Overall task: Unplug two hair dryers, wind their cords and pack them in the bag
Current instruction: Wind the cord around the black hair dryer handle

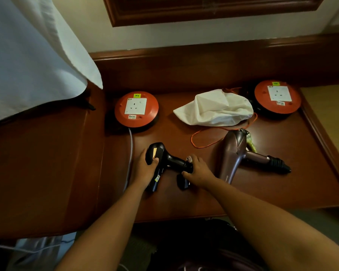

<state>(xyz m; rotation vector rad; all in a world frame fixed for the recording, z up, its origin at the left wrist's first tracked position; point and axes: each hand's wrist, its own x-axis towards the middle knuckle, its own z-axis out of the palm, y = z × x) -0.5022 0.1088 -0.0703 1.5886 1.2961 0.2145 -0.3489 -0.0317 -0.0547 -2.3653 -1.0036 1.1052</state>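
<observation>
A black hair dryer [165, 159] lies on the wooden desk [184, 200] at front centre. My left hand [145, 169] grips its barrel, thumb on top. My right hand [199, 171] is curled round the end of its handle, where the cord leaves; a black plug [182, 181] lies just below that hand. To the right lies a purple hair dryer [233, 155] with its handle pointing right and a black cord sleeve [278, 163] at the end. Behind it sits a white drawstring bag [213, 108] with an orange cord [204, 137].
Two round orange extension reels with white sockets stand at the back, one left [136, 109] and one right [277, 96]; both sockets look bare. A white cable [130, 153] runs forward from the left reel. White cloth [33, 55] hangs over the left side.
</observation>
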